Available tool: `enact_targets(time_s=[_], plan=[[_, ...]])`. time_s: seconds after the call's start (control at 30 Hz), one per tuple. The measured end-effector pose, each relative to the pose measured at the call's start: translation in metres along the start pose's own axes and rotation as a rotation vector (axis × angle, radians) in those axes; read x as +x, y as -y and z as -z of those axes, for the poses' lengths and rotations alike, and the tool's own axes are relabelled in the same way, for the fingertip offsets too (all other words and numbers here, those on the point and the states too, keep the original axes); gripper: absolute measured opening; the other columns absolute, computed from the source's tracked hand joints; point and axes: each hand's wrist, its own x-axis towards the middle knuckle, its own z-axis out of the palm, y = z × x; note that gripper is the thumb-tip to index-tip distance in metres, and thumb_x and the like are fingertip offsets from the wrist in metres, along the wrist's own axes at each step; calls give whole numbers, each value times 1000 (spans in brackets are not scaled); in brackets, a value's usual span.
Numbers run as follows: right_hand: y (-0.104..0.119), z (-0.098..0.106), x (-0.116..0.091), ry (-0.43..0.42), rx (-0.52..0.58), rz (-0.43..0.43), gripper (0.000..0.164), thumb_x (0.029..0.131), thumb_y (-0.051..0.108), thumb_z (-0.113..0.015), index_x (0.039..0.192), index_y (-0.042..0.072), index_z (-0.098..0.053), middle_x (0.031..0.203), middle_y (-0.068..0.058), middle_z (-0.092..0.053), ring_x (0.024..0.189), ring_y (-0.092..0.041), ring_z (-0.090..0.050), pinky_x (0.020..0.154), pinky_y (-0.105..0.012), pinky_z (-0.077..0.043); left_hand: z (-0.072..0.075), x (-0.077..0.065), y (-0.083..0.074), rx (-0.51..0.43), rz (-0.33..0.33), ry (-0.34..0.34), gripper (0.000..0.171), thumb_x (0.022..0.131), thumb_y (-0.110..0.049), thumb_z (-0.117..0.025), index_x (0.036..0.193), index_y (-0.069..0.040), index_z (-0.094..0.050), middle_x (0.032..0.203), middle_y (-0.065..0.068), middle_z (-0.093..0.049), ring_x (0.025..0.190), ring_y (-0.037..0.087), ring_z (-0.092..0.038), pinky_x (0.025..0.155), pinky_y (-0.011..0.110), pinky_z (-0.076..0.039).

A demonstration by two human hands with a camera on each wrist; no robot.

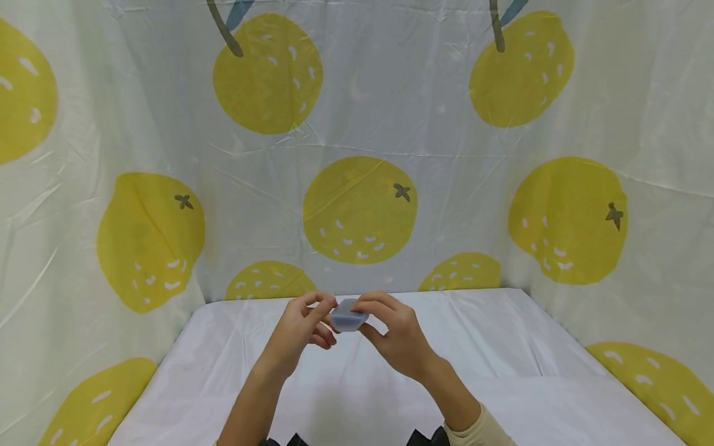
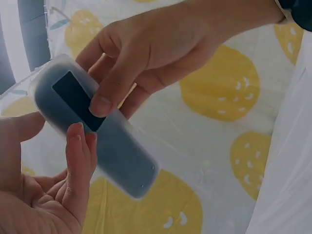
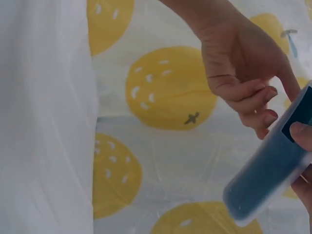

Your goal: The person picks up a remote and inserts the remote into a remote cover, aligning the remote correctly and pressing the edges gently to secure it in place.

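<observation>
A frosted blue-grey case (image 2: 129,156), long and rounded like a remote control, is held up between both hands. One face carries a dark rectangular panel (image 2: 75,97), and two small dots mark one end. My right hand (image 1: 398,334) grips the case, its thumb (image 2: 102,105) over the dark panel and the other fingers behind. At the opposite side, my left hand (image 1: 304,331) touches the case with its fingertips. In the right wrist view, several fingers of the left hand (image 3: 243,73) are loosely bent beside the case, with one straighter digit reaching its edge.
Below the hands lies a table with a white cover (image 1: 474,347). Pale curtains with yellow fruit prints (image 1: 359,210) surround it at the back and both sides. Dark shapes (image 1: 426,437) show at the bottom edge of the head view.
</observation>
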Motion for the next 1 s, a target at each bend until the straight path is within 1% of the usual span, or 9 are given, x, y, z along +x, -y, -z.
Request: enact_targets(time_s=[0.1, 0.27, 0.37, 0.53, 0.67, 0.77, 0.87, 0.93, 1.0], plan=[[-1, -2, -1, 14, -25, 46, 50, 71, -17, -85, 113, 5, -69, 114, -8, -66, 103, -27, -68, 90, -28, -56, 3, 0, -1, -67, 81, 8, 39, 100, -21, -69, 120, 11, -56, 86, 17, -69, 63, 21, -69, 65, 30, -60], [-5, -2, -2, 39, -56, 66, 49, 71, -18, -85, 110, 7, -70, 117, -9, -65, 109, -29, -64, 96, -31, -54, 5, 0, 0, -139, 80, 32, 52, 96, -9, -72, 136, 16, -49, 101, 20, -73, 86, 24, -74, 81, 36, -61], [-9, 2, -3, 53, -68, 26, 47, 72, -18, -85, 109, 8, -71, 120, -9, -63, 116, -31, -60, 100, -35, -52, 3, 2, 2, -145, 53, 32, 56, 95, -7, -73, 139, 18, -47, 103, 20, -74, 92, 24, -74, 85, 37, -60], [-12, 3, -5, 82, -93, -76, 43, 78, -16, -82, 112, 10, -72, 132, -10, -58, 126, -33, -53, 101, -45, -52, 0, 5, 7, -97, 3, -54, 53, 92, -4, -76, 135, 17, -54, 105, 21, -72, 92, 24, -73, 86, 36, -60], [-13, 1, -5, 32, -91, -157, 41, 83, -16, -76, 116, 8, -72, 138, -13, -54, 127, -32, -54, 99, -48, -53, -2, 7, 10, -82, -18, -119, 45, 90, -1, -77, 129, 16, -61, 106, 21, -70, 94, 25, -71, 86, 36, -60], [-11, -1, -4, -55, -17, -292, 37, 90, -14, -70, 124, 2, -68, 133, -13, -58, 120, -30, -61, 94, -41, -56, -5, 6, 11, -82, -47, -157, 38, 88, 2, -78, 122, 15, -66, 107, 20, -71, 96, 26, -70, 87, 35, -58], [-6, -2, -2, -122, 154, -491, 35, 99, -5, -64, 134, -2, -63, 125, -14, -64, 112, -30, -67, 90, -35, -58, -7, 6, 10, -73, -72, -187, 32, 88, 1, -79, 118, 13, -70, 108, 20, -72, 95, 28, -71, 88, 34, -57], [-2, -1, 0, -130, 275, -627, 36, 103, 4, -63, 139, -2, -60, 124, -14, -66, 109, -29, -69, 89, -33, -58, -9, 6, 11, -70, -77, -193, 31, 88, 1, -80, 117, 11, -72, 110, 20, -72, 94, 29, -72, 89, 34, -56], [1, 0, 1, -103, 349, -723, 39, 104, 11, -65, 140, -1, -59, 124, -13, -67, 109, -28, -69, 91, -34, -57, -10, 6, 12, -62, -74, -180, 30, 88, 1, -80, 116, 10, -73, 113, 20, -71, 95, 30, -72, 90, 35, -56]])
